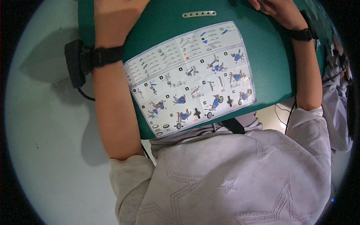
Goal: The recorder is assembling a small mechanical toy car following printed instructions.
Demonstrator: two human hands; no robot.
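Observation:
At the upper left, the back of my left hand (pixel 122 11) runs out of the picture over the green work surface. Its fingers are cut off, so any hold is hidden. My right hand (pixel 279 11) is at the upper right, with bent, closed fingers partly cut by the top edge; what they hold, if anything, does not show. Between the hands lies a flat, light metal strip (pixel 199 14) with a row of several holes. Nearer to me rests a creased instruction sheet (pixel 191 78) printed with small parts and step drawings of a blue and grey model vehicle.
The green padded surface (pixel 272 75) has a curved near edge close to my body. A black strap with a dark box-shaped device (pixel 75 63) is on my left wrist, and another black strap (pixel 302 33) is on my right. Grey cloth (pixel 335 108) hangs at the far right.

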